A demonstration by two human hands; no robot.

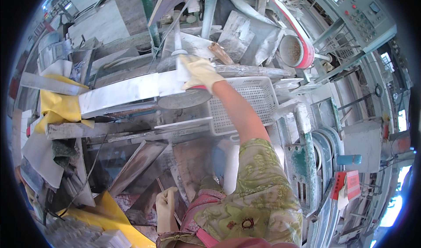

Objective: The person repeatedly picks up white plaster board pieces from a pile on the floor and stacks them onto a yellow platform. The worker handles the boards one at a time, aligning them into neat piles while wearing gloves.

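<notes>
My right hand (199,71), in a cream glove, reaches out over the machine at the middle. Its fingers are closed on a small white tile (181,74), which stands at the right end of a row of flat white pieces (120,93). Below the tile is a grey round disc (184,99). My left hand (166,200), gloved alike, is held low near my body with its fingers curled in. Nothing shows in it.
A white perforated plastic basket (275,99) sits under my right forearm. Yellow sheeting (59,101) drapes the machine's left end. A red belt on a pulley (302,57) stands at the upper right, near a control panel (366,17). Boards (136,167) lean below the machine.
</notes>
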